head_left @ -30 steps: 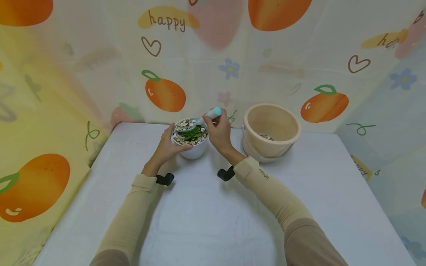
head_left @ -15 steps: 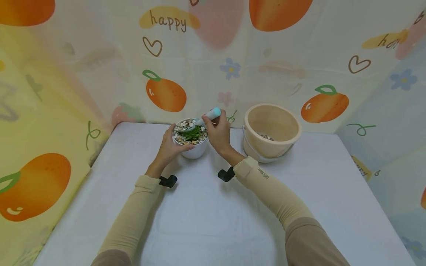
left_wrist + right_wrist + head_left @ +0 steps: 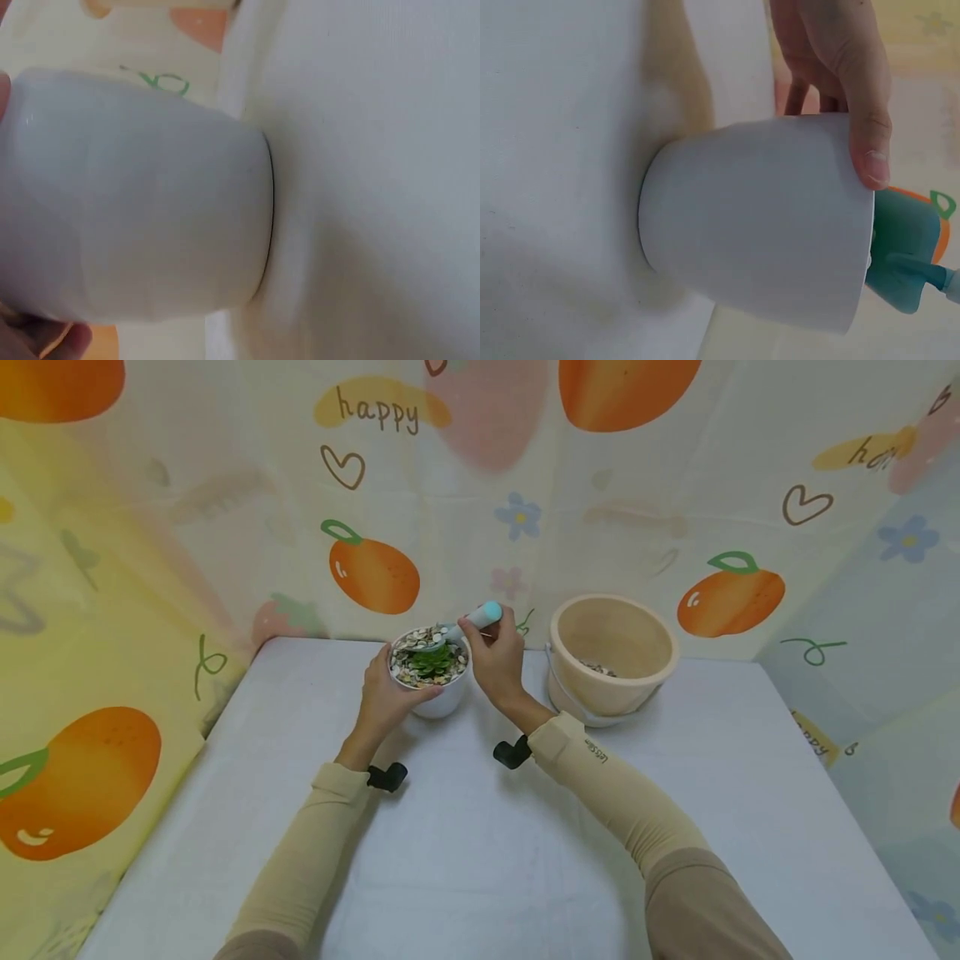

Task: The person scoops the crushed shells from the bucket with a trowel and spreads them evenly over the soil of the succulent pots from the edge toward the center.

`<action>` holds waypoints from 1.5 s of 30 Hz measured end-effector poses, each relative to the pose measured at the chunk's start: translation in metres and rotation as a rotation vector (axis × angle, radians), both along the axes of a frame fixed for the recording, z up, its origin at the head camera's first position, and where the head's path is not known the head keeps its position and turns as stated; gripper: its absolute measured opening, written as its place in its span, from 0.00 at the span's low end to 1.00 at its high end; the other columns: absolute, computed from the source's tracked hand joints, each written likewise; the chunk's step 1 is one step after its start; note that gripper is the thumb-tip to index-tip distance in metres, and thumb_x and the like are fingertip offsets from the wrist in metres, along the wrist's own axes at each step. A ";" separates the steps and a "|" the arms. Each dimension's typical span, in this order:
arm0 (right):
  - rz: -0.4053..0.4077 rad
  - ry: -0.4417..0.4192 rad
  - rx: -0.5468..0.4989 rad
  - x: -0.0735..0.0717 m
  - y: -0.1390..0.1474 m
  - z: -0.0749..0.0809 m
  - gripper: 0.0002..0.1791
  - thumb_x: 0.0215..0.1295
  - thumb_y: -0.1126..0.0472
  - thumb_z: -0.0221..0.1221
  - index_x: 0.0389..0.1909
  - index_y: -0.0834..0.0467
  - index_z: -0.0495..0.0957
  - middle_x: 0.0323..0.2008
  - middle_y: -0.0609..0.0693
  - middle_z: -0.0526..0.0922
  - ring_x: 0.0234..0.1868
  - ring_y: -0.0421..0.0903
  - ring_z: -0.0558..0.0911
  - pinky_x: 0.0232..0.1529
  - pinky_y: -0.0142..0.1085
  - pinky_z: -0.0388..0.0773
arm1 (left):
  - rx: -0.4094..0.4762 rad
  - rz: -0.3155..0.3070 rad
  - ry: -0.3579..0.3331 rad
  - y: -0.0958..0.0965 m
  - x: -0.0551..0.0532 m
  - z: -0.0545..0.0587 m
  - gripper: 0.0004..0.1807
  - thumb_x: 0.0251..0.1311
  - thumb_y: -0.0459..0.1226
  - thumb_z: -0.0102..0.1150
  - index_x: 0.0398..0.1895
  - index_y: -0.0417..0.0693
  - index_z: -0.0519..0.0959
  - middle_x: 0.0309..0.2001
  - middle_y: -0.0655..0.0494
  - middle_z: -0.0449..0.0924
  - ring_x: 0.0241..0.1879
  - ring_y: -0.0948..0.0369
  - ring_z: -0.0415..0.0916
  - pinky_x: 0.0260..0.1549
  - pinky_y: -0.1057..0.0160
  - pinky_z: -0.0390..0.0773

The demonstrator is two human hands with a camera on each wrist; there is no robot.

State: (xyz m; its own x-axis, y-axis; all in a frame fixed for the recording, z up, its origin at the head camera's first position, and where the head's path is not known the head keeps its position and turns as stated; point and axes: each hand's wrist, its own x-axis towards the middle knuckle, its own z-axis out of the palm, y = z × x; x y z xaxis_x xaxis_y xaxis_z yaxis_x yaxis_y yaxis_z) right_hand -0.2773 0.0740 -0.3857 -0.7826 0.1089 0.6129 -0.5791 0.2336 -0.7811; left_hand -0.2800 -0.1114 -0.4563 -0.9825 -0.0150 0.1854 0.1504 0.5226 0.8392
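My left hand [image 3: 385, 693] grips a white flowerpot [image 3: 437, 702] near its rim, thumb on the near side. The pot stands on the table, full of pale pebbles around a green succulent [image 3: 432, 660]. In my right hand [image 3: 497, 658] is the handle of a small garden trowel [image 3: 474, 621], pale with a light blue end. Its blade lies over the far part of the pot, with pebbles on it. The right wrist view shows the teal trowel blade [image 3: 906, 247] beyond the pot's rim and the left thumb pressing the pot wall [image 3: 757, 217].
A cream bucket [image 3: 611, 643] with a lowered handle stands right of the right hand, some pebbles at its bottom. A white cloth covers the table [image 3: 465, 860]. A fruit-printed curtain [image 3: 450, 527] hangs behind the table and along its sides.
The trowel blade has shifted slightly toward the pot's far side, and more of the succulent shows. My left wrist has moved a little right and nearer, the hand still holding the pot.
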 end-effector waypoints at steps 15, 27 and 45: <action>0.015 -0.029 0.006 -0.001 -0.003 -0.003 0.17 0.67 0.59 0.60 0.47 0.67 0.70 0.39 0.62 0.85 0.42 0.54 0.87 0.43 0.38 0.84 | -0.004 -0.005 -0.035 -0.004 0.005 0.003 0.62 0.41 0.54 0.77 0.75 0.43 0.50 0.69 0.40 0.58 0.68 0.44 0.55 0.64 0.39 0.61; 0.040 -0.027 0.027 -0.005 -0.004 -0.006 0.18 0.67 0.59 0.61 0.50 0.67 0.71 0.42 0.61 0.84 0.45 0.52 0.87 0.46 0.38 0.83 | 0.044 -0.186 -0.153 -0.022 -0.017 0.002 0.65 0.46 0.49 0.75 0.78 0.47 0.38 0.78 0.44 0.44 0.76 0.46 0.46 0.72 0.40 0.52; 0.019 0.117 0.052 -0.001 -0.009 -0.003 0.19 0.64 0.62 0.63 0.49 0.69 0.71 0.39 0.63 0.83 0.42 0.55 0.87 0.45 0.34 0.83 | 0.081 -0.027 0.059 -0.001 -0.006 -0.005 0.58 0.39 0.50 0.79 0.72 0.45 0.55 0.66 0.44 0.66 0.65 0.48 0.62 0.65 0.43 0.63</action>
State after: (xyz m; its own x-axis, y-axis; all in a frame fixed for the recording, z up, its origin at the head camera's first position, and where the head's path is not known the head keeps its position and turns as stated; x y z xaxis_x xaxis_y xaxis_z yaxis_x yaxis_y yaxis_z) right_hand -0.2786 0.0655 -0.3888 -0.7069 0.0597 0.7048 -0.6706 0.2602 -0.6947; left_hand -0.2856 -0.1121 -0.4615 -0.9701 -0.0062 0.2426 0.2141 0.4486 0.8677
